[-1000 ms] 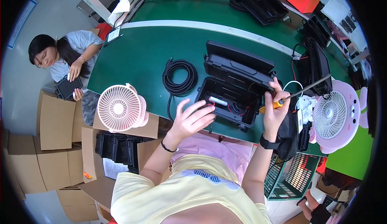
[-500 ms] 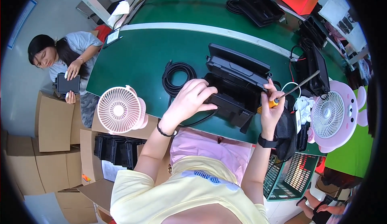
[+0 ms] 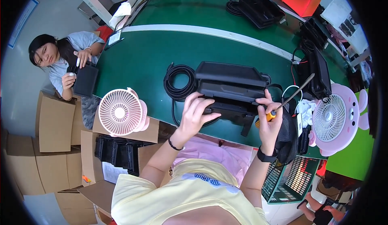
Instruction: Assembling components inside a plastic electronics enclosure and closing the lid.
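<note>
A black plastic case [image 3: 231, 86] with a hinged lid lies on the green table in front of me, tipped so that its inside is mostly hidden. At its near left corner, my left hand [image 3: 194, 113] grips the edge between fingers and thumb. My right hand [image 3: 270, 119] holds a screwdriver [image 3: 297, 92] with an orange handle against the palm, its shaft pointing up to the right. The fingertips of that same hand touch the case's right end. Left of the case, a coiled black cable [image 3: 166, 83] rests on the tabletop, and its free length runs toward my left hand.
A pink fan [image 3: 120, 111] stands at the table's left edge, and a pink animal-shaped fan [image 3: 329, 115] at the right. More black cases [image 3: 317, 73] stand right and far. Cartons [image 3: 54, 124] and a green crate [image 3: 289, 180] flank me below. A co-worker [image 3: 64, 59] handles a black case at left.
The case has tipped and its lid has come lower, hiding the inside that showed before. Both hands have shifted onto its ends. The co-worker's black case has moved toward the table.
</note>
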`<act>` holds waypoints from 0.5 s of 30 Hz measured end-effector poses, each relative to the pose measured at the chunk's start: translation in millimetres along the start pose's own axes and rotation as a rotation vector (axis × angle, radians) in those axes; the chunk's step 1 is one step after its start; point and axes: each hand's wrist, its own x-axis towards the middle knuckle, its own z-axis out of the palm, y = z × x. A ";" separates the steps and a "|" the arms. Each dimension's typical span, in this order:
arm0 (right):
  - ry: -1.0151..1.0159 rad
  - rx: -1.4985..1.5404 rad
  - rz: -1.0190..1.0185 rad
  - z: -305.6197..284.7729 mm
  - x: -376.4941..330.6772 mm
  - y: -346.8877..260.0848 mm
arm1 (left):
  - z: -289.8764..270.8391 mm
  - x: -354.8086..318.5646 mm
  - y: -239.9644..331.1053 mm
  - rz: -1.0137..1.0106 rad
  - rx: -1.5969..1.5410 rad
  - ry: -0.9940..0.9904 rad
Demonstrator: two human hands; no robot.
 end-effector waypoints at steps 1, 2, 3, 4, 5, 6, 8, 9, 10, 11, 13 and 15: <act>-0.008 0.009 0.009 0.3 -1.3 1.6 | 2.9 -3.6 0.4 0.031 0.022 0.066; -0.008 0.007 0.009 1.7 -2.2 2.4 | 8.9 -7.1 0.6 0.031 0.021 0.066; -0.009 0.028 0.022 3.3 -3.0 2.8 | 17.6 -11.6 0.2 -0.057 -0.091 0.214; -0.011 0.049 0.034 4.8 -3.7 3.7 | 22.9 -16.0 -0.9 -0.144 -0.203 0.363; -0.014 0.027 0.038 5.8 -4.6 6.9 | 21.6 -16.7 2.4 -0.298 -0.272 0.286; -0.015 0.026 0.037 6.9 -5.3 8.3 | 21.5 -15.2 3.3 -0.299 -0.272 0.288; -0.019 -0.013 0.045 9.4 -6.8 10.8 | 19.6 -9.7 5.5 -0.436 -0.293 0.209; -0.025 0.036 0.044 9.6 -6.5 17.1 | 18.3 -8.8 3.1 -0.424 -0.260 0.152; -0.029 0.038 0.043 10.0 -5.5 19.5 | 18.5 -6.3 2.7 -0.426 -0.257 0.155; -0.011 0.066 0.051 11.8 -4.1 20.4 | 17.4 -2.8 2.4 -0.409 -0.271 0.147; 0.005 0.099 0.059 14.2 -0.9 20.8 | 14.7 2.9 5.9 -0.466 -0.360 0.182; 0.026 0.082 0.071 14.6 2.0 20.1 | 6.0 7.8 1.2 -0.382 -0.218 0.105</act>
